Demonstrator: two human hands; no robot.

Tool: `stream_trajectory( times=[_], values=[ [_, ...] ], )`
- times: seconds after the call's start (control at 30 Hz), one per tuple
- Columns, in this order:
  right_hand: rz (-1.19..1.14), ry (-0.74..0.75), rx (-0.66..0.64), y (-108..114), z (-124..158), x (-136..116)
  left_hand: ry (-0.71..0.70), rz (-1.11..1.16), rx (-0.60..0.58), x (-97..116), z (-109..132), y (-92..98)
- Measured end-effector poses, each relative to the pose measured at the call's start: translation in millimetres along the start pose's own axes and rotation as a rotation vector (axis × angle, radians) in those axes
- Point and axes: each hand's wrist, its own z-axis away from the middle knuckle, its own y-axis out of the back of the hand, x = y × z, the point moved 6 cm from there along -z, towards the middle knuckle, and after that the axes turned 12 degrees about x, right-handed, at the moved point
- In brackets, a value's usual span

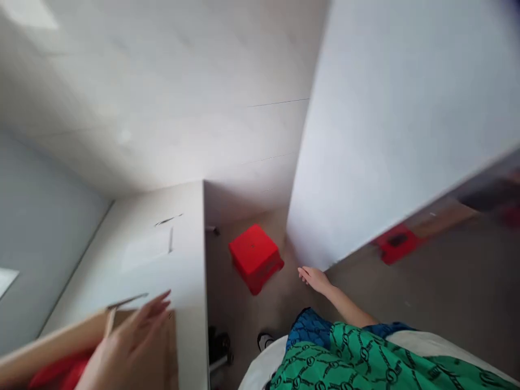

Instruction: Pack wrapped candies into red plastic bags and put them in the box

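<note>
My left hand (136, 333) is stretched out flat over the edge of an open brown cardboard box (173, 346), its fingers extended and a little blurred. Whether it touches the box flap I cannot tell. Something red (60, 371) shows inside the box beneath my wrist. The box rests on a white table (189, 281). My right hand (314, 279) hangs low at my side above the floor, with loosely bent fingers slightly apart and nothing visible in them. A red plastic stool (254, 252) stands on the floor beyond it.
On the table lie a thin dark item (167, 220) and a flat white sheet (148, 249). A tall white panel (390, 119) rises on the right, with another red stool (398, 244) behind it. Black objects (219, 346) sit beside the table's right edge, near my shoe (265, 341).
</note>
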Motion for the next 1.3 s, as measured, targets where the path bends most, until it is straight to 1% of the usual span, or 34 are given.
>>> stream_trajectory(
  times=[0.03, 0.07, 0.1, 0.13, 0.2, 0.23, 0.27, 0.33, 0.4, 0.47, 0.5, 0.57, 0.63, 0.7, 0.77, 0.83, 0.93, 1.03, 1.1, 1.2, 1.3],
  values=[
    [-0.019, -0.024, 0.027, 31.4, 3.8, 25.0, -0.033, 0.079, -0.106, 39.9, -6.3, -37.6],
    [-0.032, -0.050, 0.054, 63.1, 9.5, 52.9, -0.062, 0.120, -0.181, 83.4, -9.1, -77.0],
    [-0.043, -0.077, 0.079, 95.4, 16.7, 83.6, -0.111, 0.131, -0.289, 130.9, -6.6, -121.2],
    [-0.052, -0.106, 0.104, 128.5, 25.1, 117.3, -0.183, 0.133, -0.399, 181.9, 0.7, -167.0],
    [-0.074, -0.160, 0.148, 198.2, 44.3, 192.3, -0.337, 0.052, -0.620, 286.1, 27.2, -260.3],
    [-0.088, -0.183, 0.168, 235.1, 54.0, 233.0, -0.411, -0.010, -0.717, 338.2, 43.8, -305.7],
    [-0.103, -0.204, 0.189, 273.3, 63.3, 275.3, -0.484, -0.067, -0.788, 391.0, 60.6, -348.9],
    [-0.138, -0.237, 0.232, 352.5, 78.0, 361.4, -0.607, -0.128, -0.877, 499.0, 92.0, -429.3],
    [-0.178, -0.258, 0.281, 432.9, 85.1, 444.2, -0.678, -0.123, -0.919, 609.4, 118.7, -501.4],
    [-0.218, -0.267, 0.325, 511.9, 82.7, 516.9, -0.710, -0.092, -0.957, 718.9, 141.4, -564.3],
    [-0.236, -0.267, 0.342, 550.4, 77.9, 547.8, -0.719, -0.079, -0.970, 772.0, 151.1, -591.7],
    [-0.259, -0.258, 0.360, 625.3, 61.4, 598.1, -0.732, -0.065, -0.996, 872.3, 167.0, -637.8],
    [-0.271, -0.236, 0.366, 697.9, 36.0, 635.0, -0.735, -0.069, -1.019, 961.4, 176.4, -673.7],
    [-0.276, -0.199, 0.375, 767.5, 2.2, 662.9, -0.727, -0.061, -1.046, 1037.9, 177.5, -703.4],
    [-0.285, -0.159, 0.394, 832.4, -38.3, 686.5, -0.712, -0.028, -1.086, 1102.9, 169.6, -732.6],
    [-0.301, -0.129, 0.417, 891.5, -81.8, 708.4, -0.700, 0.017, -1.121, 1159.1, 153.3, -766.0],
    [-0.323, -0.109, 0.442, 970.9, -143.9, 740.6, -0.689, 0.082, -1.139, 1235.5, 119.2, -826.8],
    [-0.317, -0.099, 0.445, 1047.1, -195.7, 774.2, -0.681, 0.120, -1.082, 1312.8, 83.0, -889.3],
    [-0.303, -0.092, 0.450, 1102.3, -225.6, 799.3, -0.688, 0.138, -1.041, 1365.2, 63.0, -923.1],
    [-0.271, -0.111, 0.500, 1199.5, -270.2, 846.3, -0.668, 0.207, -1.033, 1437.1, 36.8, -958.7],
    [-0.220, -0.173, 0.576, 1312.9, -326.5, 907.8, -0.558, 0.320, -1.011, 1496.8, 5.2, -985.7]
  ],
)
